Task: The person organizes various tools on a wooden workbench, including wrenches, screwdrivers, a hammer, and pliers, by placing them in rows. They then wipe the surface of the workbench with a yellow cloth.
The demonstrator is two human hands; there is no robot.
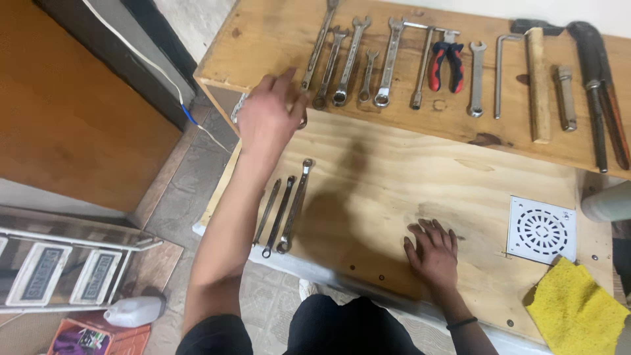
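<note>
My left hand (268,117) is raised over the left part of the plywood board (394,177), fingers curled around a metal spanner (238,108) whose ends show on both sides of the hand. Just beyond it a row of several spanners (348,62) lies on the raised wooden shelf (276,39). Three thin spanners (282,210) lie side by side on the plywood below the hand. My right hand (434,253) rests flat on the plywood near its front edge, fingers spread, holding nothing.
On the shelf lie red-handled pliers (447,66), a hex key (501,72), a wooden-handled hammer (537,79) and a large pipe wrench (601,85). A white drain grate (542,230) and a yellow cloth (575,312) lie at right. A stepladder (66,263) and a white jug (135,311) stand on the floor.
</note>
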